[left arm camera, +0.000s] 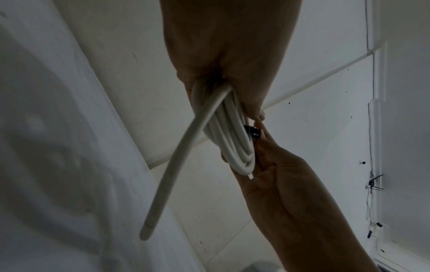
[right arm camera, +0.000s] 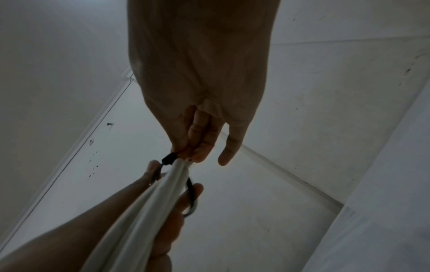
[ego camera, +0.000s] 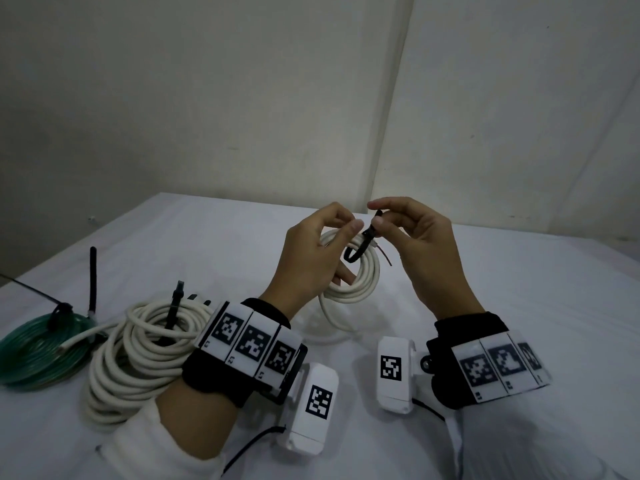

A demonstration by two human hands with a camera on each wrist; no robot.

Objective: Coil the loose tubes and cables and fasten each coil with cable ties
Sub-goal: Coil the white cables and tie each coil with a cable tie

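Looked like a bare recording room or makeshift lab, not a home. Plain off-white walls (ego camera: 207, 98) met in a corner at 1 o'clock, and the tabletop (ego camera: 519, 271) was draped in white cloth. Both wrists wore black straps with printed marker tags (ego camera: 249, 337) and small white cameras (ego camera: 311, 410).

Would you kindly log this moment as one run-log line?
left hand: holds small white cable coil | right hand: pinches black cable tie looped round it | large white coil, green tube coil: tied, on table
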